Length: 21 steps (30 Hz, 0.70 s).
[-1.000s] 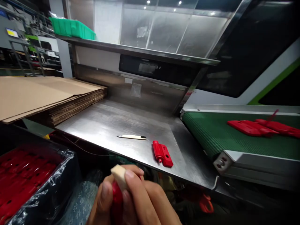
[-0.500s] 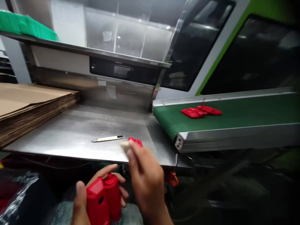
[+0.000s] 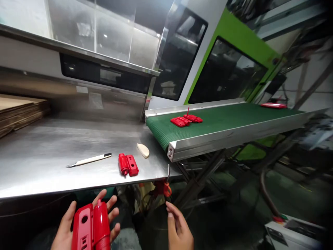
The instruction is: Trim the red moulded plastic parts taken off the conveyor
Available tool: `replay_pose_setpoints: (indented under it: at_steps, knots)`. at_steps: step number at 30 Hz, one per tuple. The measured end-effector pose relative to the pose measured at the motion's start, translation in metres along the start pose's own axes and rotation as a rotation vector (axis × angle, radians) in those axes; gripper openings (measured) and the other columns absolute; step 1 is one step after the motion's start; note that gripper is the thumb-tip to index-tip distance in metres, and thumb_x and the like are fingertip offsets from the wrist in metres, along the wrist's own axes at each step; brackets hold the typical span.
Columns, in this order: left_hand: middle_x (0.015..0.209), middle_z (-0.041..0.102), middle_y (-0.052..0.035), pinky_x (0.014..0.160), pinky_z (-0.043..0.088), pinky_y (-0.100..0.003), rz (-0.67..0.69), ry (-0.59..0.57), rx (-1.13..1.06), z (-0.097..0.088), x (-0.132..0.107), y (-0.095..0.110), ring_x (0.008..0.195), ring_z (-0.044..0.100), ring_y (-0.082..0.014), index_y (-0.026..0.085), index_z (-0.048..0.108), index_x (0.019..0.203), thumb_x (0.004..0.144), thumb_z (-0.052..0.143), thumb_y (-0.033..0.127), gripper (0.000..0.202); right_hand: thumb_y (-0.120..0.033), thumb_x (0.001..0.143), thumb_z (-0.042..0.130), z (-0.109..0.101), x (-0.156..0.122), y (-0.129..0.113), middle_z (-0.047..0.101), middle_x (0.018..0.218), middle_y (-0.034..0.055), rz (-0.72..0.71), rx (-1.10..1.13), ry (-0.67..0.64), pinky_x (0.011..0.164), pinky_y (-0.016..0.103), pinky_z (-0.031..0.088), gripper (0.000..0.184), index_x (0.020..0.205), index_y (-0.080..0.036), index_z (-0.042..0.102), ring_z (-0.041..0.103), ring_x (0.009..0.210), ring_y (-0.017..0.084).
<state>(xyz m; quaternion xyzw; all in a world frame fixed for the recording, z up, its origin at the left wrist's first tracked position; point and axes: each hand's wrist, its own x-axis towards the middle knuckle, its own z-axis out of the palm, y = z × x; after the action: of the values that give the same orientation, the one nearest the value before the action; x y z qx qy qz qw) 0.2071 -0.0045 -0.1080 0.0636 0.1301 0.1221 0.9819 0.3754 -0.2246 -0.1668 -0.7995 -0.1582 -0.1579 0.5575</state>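
A red moulded plastic part (image 3: 88,225), a flat half with a round hole beside a cylindrical half, rests in my left hand (image 3: 63,229). The thumb is on one side, the spread fingers on the other. My right hand (image 3: 180,229) holds nothing; its fingers are loosely curled, with thumb and forefinger slightly apart. Just above its fingertips hangs an orange-handled tool (image 3: 167,189) below the table edge, its kind unclear. On the steel table (image 3: 85,180) lie a similar red part (image 3: 132,165), a beige half-round piece (image 3: 143,150) and a white-handled craft knife (image 3: 91,159).
To the right runs a green conveyor belt (image 3: 215,121) carrying red parts (image 3: 180,121) near its end and another red piece (image 3: 273,105) farther back. Stacked cardboard (image 3: 20,113) sits at left. A green and white machine (image 3: 221,31) stands behind. A metal hook (image 3: 168,172) juts at the table edge.
My right hand has let go of the beige piece, now on the table, and moved right and down toward the orange-handled tool. The left-hand part has turned over. The view has swung right.
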Motion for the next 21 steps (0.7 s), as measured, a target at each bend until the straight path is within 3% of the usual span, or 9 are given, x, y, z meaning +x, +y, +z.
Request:
replay_pose_setpoints:
  at_steps: [1, 3, 6, 9, 14, 21]
  knots:
    - [0.124, 0.065, -0.0217, 0.085, 0.053, -0.056, 0.003, -0.003, -0.009, 0.001, 0.002, -0.003, 0.1, 0.069, -0.0369, 0.018, 0.068, 0.121, 0.085, 0.056, 0.05, 0.05, -0.046, 0.087, 0.053, 0.0, -0.004, 0.023, 0.072, 0.107, 0.0107, 0.056, 0.034, -0.022, 0.085, 0.039, 0.057, 0.037, 0.107, -0.017, 0.065, 0.069, 0.098, 0.026]
    - [0.122, 0.067, -0.0213, 0.081, 0.054, -0.052, -0.006, 0.001, 0.0, 0.005, 0.006, -0.01, 0.096, 0.07, -0.034, 0.017, 0.066, 0.122, 0.087, 0.056, 0.044, 0.046, -0.045, 0.084, 0.062, 0.011, 0.006, 0.059, 0.071, 0.111, 0.0098, 0.122, 0.084, -0.079, 0.087, 0.042, 0.056, 0.04, 0.112, -0.016, 0.063, 0.068, 0.1, 0.025]
    - [0.114, 0.07, -0.0207, 0.071, 0.055, -0.045, -0.003, 0.003, 0.051, 0.02, 0.008, -0.017, 0.086, 0.071, -0.0305, 0.016, 0.065, 0.12, 0.088, 0.055, 0.03, 0.037, -0.039, 0.083, 0.069, 0.03, 0.039, 0.083, 0.069, 0.106, 0.0051, 0.127, 0.107, -0.15, 0.094, 0.047, 0.051, 0.034, 0.107, -0.016, 0.063, 0.065, 0.1, 0.022]
    - [0.108, 0.07, -0.0221, 0.067, 0.053, -0.042, 0.055, 0.01, 0.074, 0.033, 0.001, -0.02, 0.08, 0.07, -0.0297, 0.013, 0.064, 0.119, 0.089, 0.054, 0.025, 0.034, -0.037, 0.084, 0.068, 0.036, 0.057, 0.08, 0.068, 0.103, 0.0034, 0.099, 0.114, -0.216, 0.094, 0.047, 0.049, 0.028, 0.102, -0.016, 0.064, 0.064, 0.1, 0.021]
    - [0.1, 0.07, -0.0202, 0.064, 0.05, -0.038, 0.094, -0.012, -0.011, 0.041, -0.011, -0.026, 0.076, 0.067, -0.0276, 0.012, 0.062, 0.118, 0.092, 0.05, 0.033, 0.035, -0.038, 0.084, 0.067, 0.045, 0.049, 0.076, 0.068, 0.104, 0.0035, 0.086, 0.144, -0.31, 0.096, 0.048, 0.047, 0.031, 0.107, -0.017, 0.063, 0.063, 0.1, 0.021]
    - [0.099, 0.07, -0.0191, 0.064, 0.049, -0.035, 0.092, -0.033, -0.008, 0.044, -0.013, -0.033, 0.077, 0.068, -0.0262, 0.012, 0.061, 0.115, 0.094, 0.044, 0.039, 0.038, -0.044, 0.088, 0.062, 0.083, 0.056, 0.074, 0.066, 0.11, 0.0058, 0.085, 0.32, -0.257, 0.088, 0.043, 0.053, 0.039, 0.115, -0.017, 0.058, 0.064, 0.098, 0.02]
